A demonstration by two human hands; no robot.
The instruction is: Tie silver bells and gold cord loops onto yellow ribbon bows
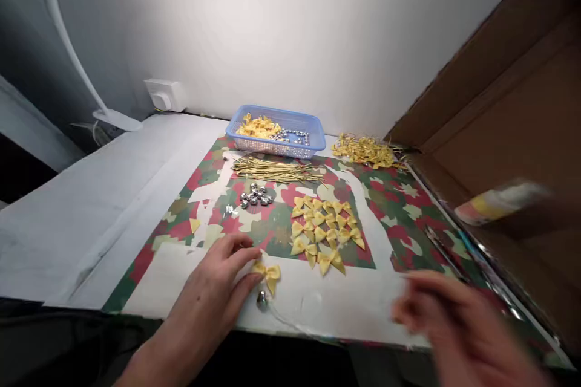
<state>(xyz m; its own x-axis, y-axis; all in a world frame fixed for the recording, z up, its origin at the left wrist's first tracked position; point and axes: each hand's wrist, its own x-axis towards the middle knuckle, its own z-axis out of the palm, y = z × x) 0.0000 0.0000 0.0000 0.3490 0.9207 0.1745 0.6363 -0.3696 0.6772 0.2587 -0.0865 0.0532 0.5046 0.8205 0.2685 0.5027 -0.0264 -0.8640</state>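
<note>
My left hand (222,284) rests on the white sheet, thumb and fingertips closed on the edge of a small yellow ribbon bow (270,277). Just below that bow lies a shiny silver bell (262,300). A thin pale strand (285,321) trails from near the bell toward the table's front edge. Off to the right, my right hand (440,308) is smeared by motion, its fingers curled; whether they hold anything does not show. Between the hands and farther back, several yellow bows (323,230) lie in rows.
Silver bells (256,195) sit in a small pile behind my left hand. Beyond are gold twist ties (275,170) and a blue basket (276,110) of bows and beads. More gold pieces (365,151) are heaped back right. Pliers-like tools (442,248) lie beside the cardboard wall (508,115).
</note>
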